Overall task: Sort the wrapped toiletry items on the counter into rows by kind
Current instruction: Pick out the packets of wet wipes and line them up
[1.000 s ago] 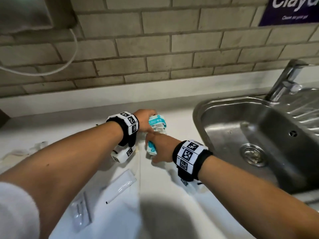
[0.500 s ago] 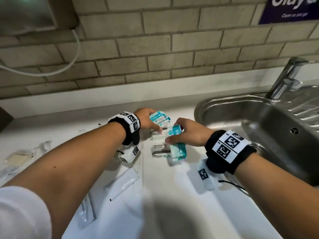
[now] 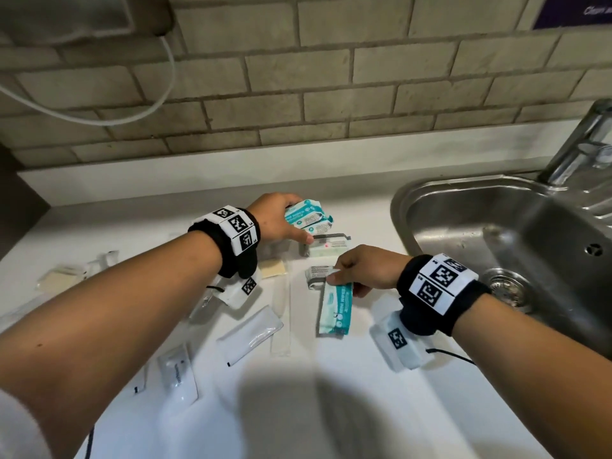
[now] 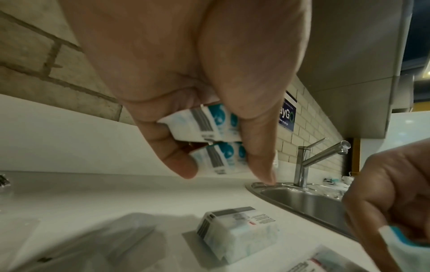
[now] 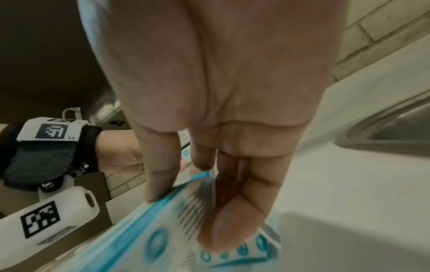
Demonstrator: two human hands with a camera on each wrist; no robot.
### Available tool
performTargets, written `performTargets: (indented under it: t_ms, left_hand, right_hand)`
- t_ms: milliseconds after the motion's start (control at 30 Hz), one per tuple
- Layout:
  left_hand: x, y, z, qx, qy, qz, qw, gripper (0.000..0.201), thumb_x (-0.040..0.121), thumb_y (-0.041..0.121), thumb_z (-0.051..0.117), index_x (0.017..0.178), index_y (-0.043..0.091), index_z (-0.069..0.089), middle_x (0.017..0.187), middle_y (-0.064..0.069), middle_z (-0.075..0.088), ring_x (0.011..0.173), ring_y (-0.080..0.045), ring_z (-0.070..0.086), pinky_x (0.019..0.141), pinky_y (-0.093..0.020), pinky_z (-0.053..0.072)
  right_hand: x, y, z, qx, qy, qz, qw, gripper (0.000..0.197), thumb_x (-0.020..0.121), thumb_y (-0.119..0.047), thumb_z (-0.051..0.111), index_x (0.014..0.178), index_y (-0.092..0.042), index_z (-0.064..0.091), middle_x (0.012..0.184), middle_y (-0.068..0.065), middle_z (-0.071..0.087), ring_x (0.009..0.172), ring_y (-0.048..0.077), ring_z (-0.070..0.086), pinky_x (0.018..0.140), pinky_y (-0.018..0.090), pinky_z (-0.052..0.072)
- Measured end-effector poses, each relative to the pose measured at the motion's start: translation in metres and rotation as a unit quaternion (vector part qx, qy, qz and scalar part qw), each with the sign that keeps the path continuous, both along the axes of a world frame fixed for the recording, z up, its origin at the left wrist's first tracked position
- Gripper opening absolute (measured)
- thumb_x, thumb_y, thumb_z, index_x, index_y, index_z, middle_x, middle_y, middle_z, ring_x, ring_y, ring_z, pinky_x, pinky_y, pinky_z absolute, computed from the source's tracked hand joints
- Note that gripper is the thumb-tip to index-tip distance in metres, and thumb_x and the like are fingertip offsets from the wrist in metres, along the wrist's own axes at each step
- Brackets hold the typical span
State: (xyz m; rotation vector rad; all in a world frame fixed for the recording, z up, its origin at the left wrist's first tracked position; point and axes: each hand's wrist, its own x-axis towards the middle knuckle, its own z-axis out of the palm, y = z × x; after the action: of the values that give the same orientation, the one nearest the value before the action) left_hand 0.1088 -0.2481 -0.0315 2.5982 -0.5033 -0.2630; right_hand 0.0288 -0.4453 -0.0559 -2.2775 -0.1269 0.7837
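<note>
My left hand (image 3: pixel 284 223) grips two stacked teal-and-white wipes packs (image 3: pixel 308 218) just above the back of the white counter; in the left wrist view the two packs (image 4: pixel 209 127) sit between thumb and fingers. My right hand (image 3: pixel 347 276) pinches the far end of another teal wipes pack (image 3: pixel 336 309), which points toward me low over the counter; the right wrist view shows this pack (image 5: pixel 181 230) blurred under the thumb. Two more wipes packs lie label side up between the hands, one (image 3: pixel 326 248) behind the other (image 3: pixel 316 274).
A steel sink (image 3: pixel 414 207) with a faucet (image 3: pixel 579 144) lies right of the packs. Left and toward me lie clear sachets (image 3: pixel 248 336), a long thin wrapper (image 3: pixel 281 313), a small pouch (image 3: pixel 177 372) and yellowish wrapped soaps (image 3: pixel 271 268). A brick wall backs the counter.
My right hand drew a wipes pack out from beside the left hand, to the right and then toward me. The left hand stayed in place with its packs.
</note>
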Motion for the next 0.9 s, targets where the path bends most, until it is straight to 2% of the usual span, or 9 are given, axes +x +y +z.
performTargets:
  t_ms: [100, 200, 267, 367, 467, 567, 633, 767, 900]
  left_hand:
    - [-0.002, 0.003, -0.001, -0.009, 0.003, 0.002, 1.000, 0.058, 0.067, 0.039, 0.086, 0.116, 0.019, 0.061, 0.106, 0.005, 0.068, 0.093, -0.014, 0.063, 0.080, -0.027, 0.050]
    - [-0.002, 0.000, 0.000, -0.009, 0.005, 0.002, 1.000, 0.059, 0.067, 0.040, 0.086, 0.117, 0.020, 0.061, 0.105, 0.006, 0.067, 0.092, -0.013, 0.063, 0.077, -0.026, 0.049]
    - [-0.003, -0.004, 0.002, -0.009, 0.002, -0.003, 1.000, 0.059, 0.067, 0.039, 0.086, 0.117, 0.020, 0.060, 0.105, 0.006, 0.067, 0.090, -0.012, 0.062, 0.072, -0.024, 0.047]
    - [-0.005, -0.011, 0.005, -0.009, 0.001, -0.008, 1.000, 0.059, 0.067, 0.039, 0.086, 0.117, 0.020, 0.060, 0.104, 0.007, 0.066, 0.089, -0.012, 0.061, 0.068, -0.022, 0.043]
    - [-0.005, -0.012, 0.005, -0.001, -0.001, 0.000, 1.000, 0.052, 0.066, 0.041, 0.086, 0.108, 0.020, 0.063, 0.102, 0.004, 0.069, 0.085, -0.013, 0.062, 0.068, -0.025, 0.045]
    - [-0.005, -0.008, 0.004, -0.001, -0.003, 0.017, 1.000, 0.053, 0.066, 0.040, 0.086, 0.109, 0.018, 0.064, 0.103, 0.003, 0.070, 0.088, -0.014, 0.064, 0.073, -0.026, 0.048]
    - [-0.004, -0.003, 0.003, -0.007, -0.007, 0.032, 0.999, 0.055, 0.066, 0.038, 0.087, 0.112, 0.019, 0.063, 0.102, 0.006, 0.068, 0.087, -0.012, 0.063, 0.068, -0.023, 0.045]
    - [0.006, 0.005, 0.005, -0.015, -0.032, 0.053, 0.998, 0.049, 0.066, 0.036, 0.087, 0.105, 0.022, 0.060, 0.098, 0.007, 0.068, 0.079, -0.007, 0.060, 0.059, -0.018, 0.040]
    - [0.022, -0.001, 0.000, 0.006, -0.028, 0.060, 0.998, 0.053, 0.066, 0.031, 0.088, 0.110, 0.018, 0.061, 0.101, 0.005, 0.066, 0.084, -0.012, 0.060, 0.069, -0.023, 0.041]
  right_hand:
    - [-0.005, -0.001, 0.004, 0.005, 0.058, -0.006, 0.998, 0.016, 0.093, -0.021, 0.062, 0.092, -0.008, 0.052, 0.088, 0.016, 0.072, 0.065, 0.023, 0.068, 0.063, 0.027, 0.059]
    - [-0.015, 0.000, 0.006, -0.001, 0.071, -0.017, 0.997, 0.013, 0.095, -0.010, 0.056, 0.089, -0.005, 0.045, 0.096, 0.025, 0.071, 0.070, 0.032, 0.069, 0.071, 0.036, 0.060]
    - [-0.020, 0.001, 0.004, -0.091, 0.045, 0.022, 0.995, 0.012, 0.093, -0.011, 0.055, 0.084, -0.005, 0.050, 0.088, 0.021, 0.073, 0.064, 0.025, 0.067, 0.072, 0.035, 0.058]
    - [-0.025, 0.003, 0.005, -0.222, -0.001, 0.066, 0.973, 0.017, 0.089, -0.022, 0.060, 0.084, -0.005, 0.062, 0.066, 0.003, 0.065, 0.047, 0.011, 0.054, 0.053, 0.021, 0.047]
    - [-0.020, 0.005, 0.013, -0.250, -0.103, 0.059, 0.961, 0.021, 0.084, -0.028, 0.067, 0.095, -0.013, 0.057, 0.080, -0.004, 0.058, 0.065, 0.009, 0.052, 0.056, 0.020, 0.041]
    - [-0.006, 0.007, 0.014, -0.209, -0.204, 0.047, 0.955, 0.034, 0.078, -0.024, 0.071, 0.105, -0.018, 0.052, 0.104, 0.001, 0.058, 0.088, 0.019, 0.056, 0.074, 0.028, 0.047]
    - [0.001, 0.008, 0.007, -0.198, -0.198, 0.072, 0.957, 0.043, 0.074, -0.021, 0.075, 0.111, -0.020, 0.052, 0.111, -0.001, 0.056, 0.097, 0.019, 0.055, 0.081, 0.031, 0.050]
    - [0.007, 0.008, 0.000, -0.202, -0.163, 0.102, 0.960, 0.040, 0.074, -0.016, 0.073, 0.108, -0.019, 0.054, 0.104, -0.002, 0.061, 0.093, 0.019, 0.060, 0.080, 0.032, 0.055]
    - [0.015, 0.007, 0.002, -0.203, -0.135, 0.122, 0.962, 0.049, 0.074, -0.019, 0.078, 0.117, -0.017, 0.055, 0.113, 0.001, 0.061, 0.102, 0.020, 0.059, 0.088, 0.032, 0.052]
